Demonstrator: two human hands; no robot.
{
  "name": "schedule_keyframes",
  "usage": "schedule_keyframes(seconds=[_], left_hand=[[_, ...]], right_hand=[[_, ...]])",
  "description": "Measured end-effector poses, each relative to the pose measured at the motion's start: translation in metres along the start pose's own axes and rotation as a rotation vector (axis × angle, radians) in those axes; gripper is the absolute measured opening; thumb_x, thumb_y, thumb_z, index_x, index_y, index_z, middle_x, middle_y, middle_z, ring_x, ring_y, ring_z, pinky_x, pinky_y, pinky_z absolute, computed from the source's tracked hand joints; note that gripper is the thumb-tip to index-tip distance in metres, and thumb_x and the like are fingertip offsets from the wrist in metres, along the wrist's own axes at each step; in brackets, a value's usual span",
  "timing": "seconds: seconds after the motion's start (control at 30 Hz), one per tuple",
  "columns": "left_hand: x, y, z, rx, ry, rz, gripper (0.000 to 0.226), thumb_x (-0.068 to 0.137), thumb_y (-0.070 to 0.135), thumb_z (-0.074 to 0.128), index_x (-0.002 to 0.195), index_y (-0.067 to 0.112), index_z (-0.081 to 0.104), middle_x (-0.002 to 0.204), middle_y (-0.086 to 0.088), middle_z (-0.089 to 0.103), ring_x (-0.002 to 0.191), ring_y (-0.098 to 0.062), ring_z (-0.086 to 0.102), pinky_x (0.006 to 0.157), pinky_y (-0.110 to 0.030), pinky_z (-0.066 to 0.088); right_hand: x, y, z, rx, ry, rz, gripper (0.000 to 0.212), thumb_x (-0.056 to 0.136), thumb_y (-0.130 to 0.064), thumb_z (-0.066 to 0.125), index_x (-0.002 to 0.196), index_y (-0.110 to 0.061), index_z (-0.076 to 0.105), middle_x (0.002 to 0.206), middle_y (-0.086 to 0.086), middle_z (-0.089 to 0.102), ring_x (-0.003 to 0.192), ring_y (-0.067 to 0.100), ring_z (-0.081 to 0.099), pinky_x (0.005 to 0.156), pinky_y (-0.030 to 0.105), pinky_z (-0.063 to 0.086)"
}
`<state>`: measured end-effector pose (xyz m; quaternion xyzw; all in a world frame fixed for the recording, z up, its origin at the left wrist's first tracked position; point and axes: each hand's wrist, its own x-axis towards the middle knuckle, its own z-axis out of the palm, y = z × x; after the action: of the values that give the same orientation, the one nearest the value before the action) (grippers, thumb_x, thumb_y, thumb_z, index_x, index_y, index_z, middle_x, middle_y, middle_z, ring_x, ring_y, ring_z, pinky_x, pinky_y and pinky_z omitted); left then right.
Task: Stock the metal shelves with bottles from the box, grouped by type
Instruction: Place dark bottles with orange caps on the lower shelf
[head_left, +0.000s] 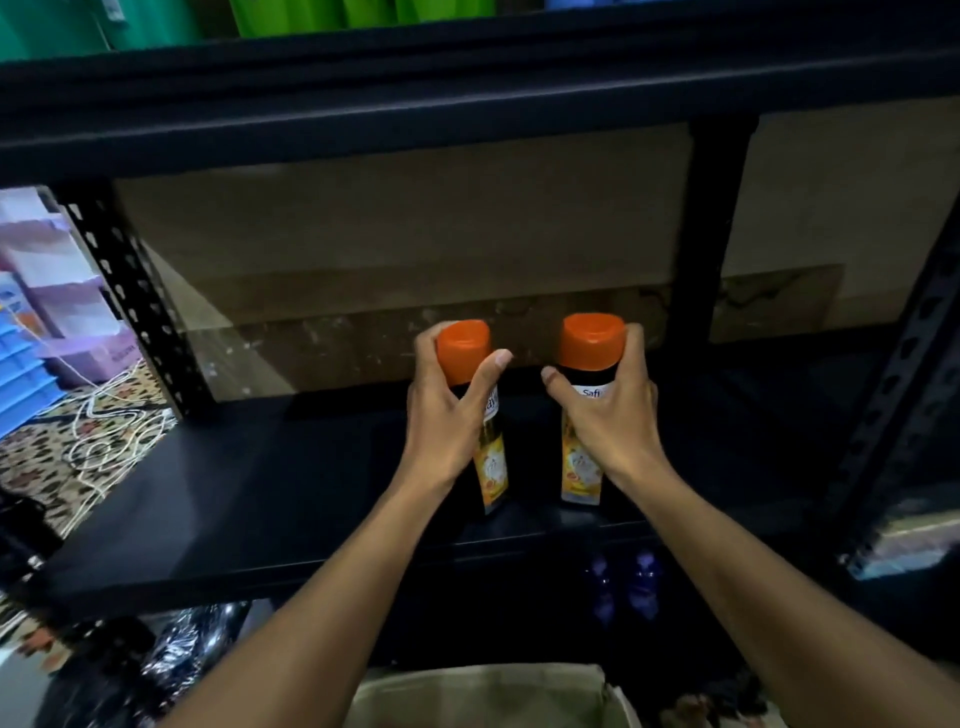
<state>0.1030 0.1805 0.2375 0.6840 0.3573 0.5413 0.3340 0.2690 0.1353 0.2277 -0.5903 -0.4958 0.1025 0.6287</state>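
Note:
Two dark bottles with orange caps and yellow labels stand upright, side by side, on the black metal shelf (249, 488). My left hand (441, 415) is wrapped around the left bottle (464, 345) just below its cap. My right hand (608, 410) grips the right bottle (592, 340) the same way. Both bottle bases rest near the shelf's front edge. A flap of the cardboard box (483, 696) shows at the bottom, between my forearms.
An upper shelf (467, 88) carries green containers (322, 15). Perforated black uprights (130, 296) frame the bay; another post (717, 228) stands behind. Two purple bottles (623, 587) sit on the shelf below. Left are pastel drawers (62, 291) and white cord (114, 415) on patterned carpet.

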Motion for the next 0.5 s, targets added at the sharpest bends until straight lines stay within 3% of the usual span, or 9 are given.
schedule_keyframes(seconds=[0.1,0.17,0.3,0.5], left_hand=[[-0.017,-0.023,0.002,0.03,-0.015,-0.023,0.069,0.087,0.034,0.08,0.14,0.031,0.037,0.116,0.015,0.062,0.104,0.007,0.062,0.081,-0.009,0.05],[-0.038,-0.045,0.009,0.053,-0.038,-0.065,0.067,0.088,0.026,0.079,0.14,0.03,0.038,0.117,0.021,0.062,0.105,0.012,0.061,0.08,-0.005,0.047],[-0.057,-0.075,0.025,0.055,0.012,-0.12,0.057,0.093,0.023,0.073,0.138,0.028,0.037,0.114,0.019,0.063,0.1,0.009,0.063,0.075,-0.005,0.046],[-0.036,-0.091,0.071,0.079,-0.059,-0.154,0.067,0.092,0.016,0.075,0.143,0.022,0.032,0.114,0.012,0.062,0.094,0.012,0.062,0.073,-0.006,0.047]], right_hand=[[-0.008,0.015,0.004,0.044,0.033,-0.002,0.066,0.08,-0.033,0.084,0.126,-0.031,0.037,0.108,-0.008,0.062,0.095,0.006,0.065,0.081,0.029,0.056],[-0.019,0.035,0.007,0.038,0.0,0.044,0.08,0.077,-0.028,0.086,0.134,-0.036,0.03,0.117,-0.008,0.062,0.103,0.009,0.064,0.082,0.027,0.054],[-0.036,0.072,0.009,-0.004,-0.065,0.087,0.067,0.079,-0.025,0.084,0.122,-0.035,0.034,0.107,-0.014,0.063,0.093,0.002,0.065,0.071,0.017,0.052],[-0.009,0.1,-0.004,-0.029,-0.022,0.089,0.072,0.077,-0.024,0.085,0.131,-0.024,0.037,0.11,-0.005,0.066,0.091,0.009,0.068,0.073,0.03,0.056]])
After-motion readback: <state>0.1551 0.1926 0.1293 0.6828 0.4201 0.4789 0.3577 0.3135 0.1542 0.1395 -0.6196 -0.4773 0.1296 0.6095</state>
